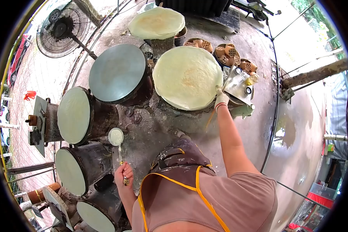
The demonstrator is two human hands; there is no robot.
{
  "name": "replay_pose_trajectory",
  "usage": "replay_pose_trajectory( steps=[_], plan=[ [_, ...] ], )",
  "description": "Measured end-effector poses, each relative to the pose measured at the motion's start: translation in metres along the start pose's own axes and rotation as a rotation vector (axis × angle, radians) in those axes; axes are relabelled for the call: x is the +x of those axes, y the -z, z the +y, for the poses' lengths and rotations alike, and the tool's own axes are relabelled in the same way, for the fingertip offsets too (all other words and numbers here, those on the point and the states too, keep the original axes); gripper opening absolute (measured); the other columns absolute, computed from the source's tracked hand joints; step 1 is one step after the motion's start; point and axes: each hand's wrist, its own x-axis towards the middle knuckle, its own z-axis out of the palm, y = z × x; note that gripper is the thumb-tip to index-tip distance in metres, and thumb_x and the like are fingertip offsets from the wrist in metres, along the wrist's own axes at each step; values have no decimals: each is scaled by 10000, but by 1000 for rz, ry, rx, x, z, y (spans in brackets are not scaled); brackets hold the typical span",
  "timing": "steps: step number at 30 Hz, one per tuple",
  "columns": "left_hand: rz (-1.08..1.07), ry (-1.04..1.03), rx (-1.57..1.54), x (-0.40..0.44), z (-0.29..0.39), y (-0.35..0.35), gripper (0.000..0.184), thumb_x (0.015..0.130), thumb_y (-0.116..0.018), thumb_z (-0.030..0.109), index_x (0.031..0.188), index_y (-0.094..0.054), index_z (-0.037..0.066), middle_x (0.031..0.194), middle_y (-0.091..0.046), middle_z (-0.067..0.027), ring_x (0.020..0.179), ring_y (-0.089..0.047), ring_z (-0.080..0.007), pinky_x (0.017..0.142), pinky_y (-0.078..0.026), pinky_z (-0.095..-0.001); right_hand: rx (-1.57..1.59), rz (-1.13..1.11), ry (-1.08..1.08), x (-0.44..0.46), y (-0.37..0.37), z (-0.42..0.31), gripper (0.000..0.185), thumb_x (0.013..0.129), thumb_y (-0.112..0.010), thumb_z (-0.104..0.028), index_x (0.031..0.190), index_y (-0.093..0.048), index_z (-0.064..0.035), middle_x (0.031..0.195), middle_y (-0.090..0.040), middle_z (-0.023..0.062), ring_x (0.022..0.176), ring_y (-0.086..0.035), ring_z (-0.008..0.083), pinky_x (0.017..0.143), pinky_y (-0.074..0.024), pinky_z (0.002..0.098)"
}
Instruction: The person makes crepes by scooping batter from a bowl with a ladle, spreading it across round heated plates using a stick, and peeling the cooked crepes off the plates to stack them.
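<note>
My left hand (pixel 124 174) is closed around the handle of a ladle (pixel 116 137). Its round bowl is coated with pale batter and hangs over the floor between the stoves. My right hand (pixel 222 99), in a whitish knit glove, is at the right edge of a large round crepe (pixel 187 77) spread on a griddle. A long thin wooden stick (pixel 210 118) passes through its closed fingers, slanting across the griddle's edge. The crepe is pale yellow with a browned centre.
A bare grey griddle (pixel 117 72) stands left of the crepe. Another crepe (pixel 157 23) lies behind. Pale sheets cover griddles at left (pixel 74 115). Baskets of perforated clay-coloured briquettes (pixel 228 54), a tray with bottles (pixel 236 87) and a fan (pixel 63 29) stand around.
</note>
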Motion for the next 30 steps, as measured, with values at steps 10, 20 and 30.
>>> replay_pose_trajectory(
  steps=[10,20,30],
  plan=[
    [-53,16,-74,2,-4,13,57,899,-448,51,901,-453,-5,650,-406,-21,442,-375,-74,364,-340,-210,266,-230,57,-46,-37,-109,280,734,-667,-181,921,-617,20,716,-607,76,579,-550,167,526,-421,294],
    [6,-72,-177,0,-16,0,60,887,-466,44,918,-458,-7,653,-412,-18,465,-378,-66,380,-332,-201,148,-839,500,-136,-32,-321,249,766,-674,-95,956,-609,51,825,-645,97,647,-608,147,605,-516,270],
    [80,-262,-348,36,-29,-70,45,889,-458,41,862,-436,13,644,-400,-14,440,-374,-69,363,-338,-204,-724,-978,1044,-11,-233,-504,242,681,-625,-49,912,-626,24,750,-593,3,626,-523,79,600,-448,223]
  ],
)
